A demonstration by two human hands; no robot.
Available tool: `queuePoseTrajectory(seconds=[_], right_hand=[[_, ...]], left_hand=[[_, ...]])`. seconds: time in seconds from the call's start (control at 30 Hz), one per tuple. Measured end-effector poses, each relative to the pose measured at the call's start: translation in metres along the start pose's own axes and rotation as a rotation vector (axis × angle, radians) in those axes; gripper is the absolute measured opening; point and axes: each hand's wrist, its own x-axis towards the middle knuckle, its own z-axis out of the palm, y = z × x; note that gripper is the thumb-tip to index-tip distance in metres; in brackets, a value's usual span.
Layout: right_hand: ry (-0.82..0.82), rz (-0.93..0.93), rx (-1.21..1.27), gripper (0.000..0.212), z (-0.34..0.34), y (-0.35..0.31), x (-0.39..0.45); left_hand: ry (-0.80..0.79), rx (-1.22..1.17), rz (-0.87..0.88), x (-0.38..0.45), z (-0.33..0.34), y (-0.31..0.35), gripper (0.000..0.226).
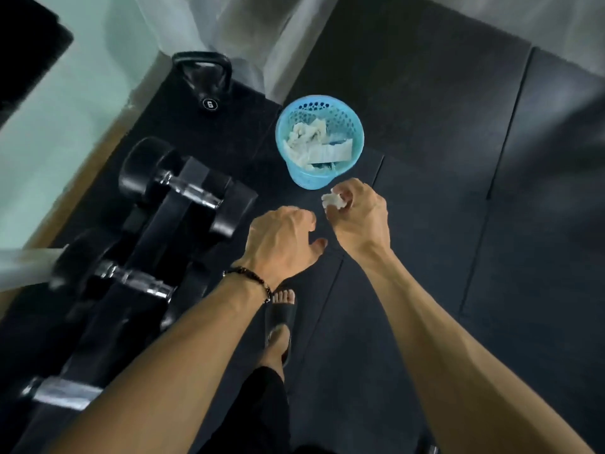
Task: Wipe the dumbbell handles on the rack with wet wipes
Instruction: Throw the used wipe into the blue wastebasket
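Note:
A black dumbbell rack stands at the left, with dumbbells lying across it. The top dumbbell and the one below it show chrome handles. A third chrome handle shows at the lower left. My right hand grips a crumpled white wet wipe, just below the rim of a blue basket. My left hand hangs beside the rack with fingers loosely curled and holds nothing.
The blue perforated waste basket on the dark rubber floor mats holds several used wipes and paper. A black kettlebell marked 6 stands behind the rack. My foot in a black slide sandal is beside the rack.

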Motion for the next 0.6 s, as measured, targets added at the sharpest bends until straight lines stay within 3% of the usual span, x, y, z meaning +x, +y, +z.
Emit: queuePoseTrajectory(seconds=[0.13,0.27,0.4,0.6], right_hand=[[-0.018,0.005,-0.047,0.027,0.030,0.007,0.117],[-0.063,0.106,-0.103,0.055,0.045,0.016,0.193],[-0.090,0.124,-0.108,0.051,0.045,0.032,0.200],[-0.092,0.134,-0.106,0.049,0.020,0.052,0.142]], left_hand=[[-0.027,0.038,0.001,0.105,0.008,-0.025,0.038],[-0.070,0.008,-0.024,0.168,0.022,-0.045,0.039],[-0.109,0.027,-0.017,0.185,0.026,-0.049,0.039],[-0.166,0.056,0.065,0.163,0.029,-0.034,0.035]])
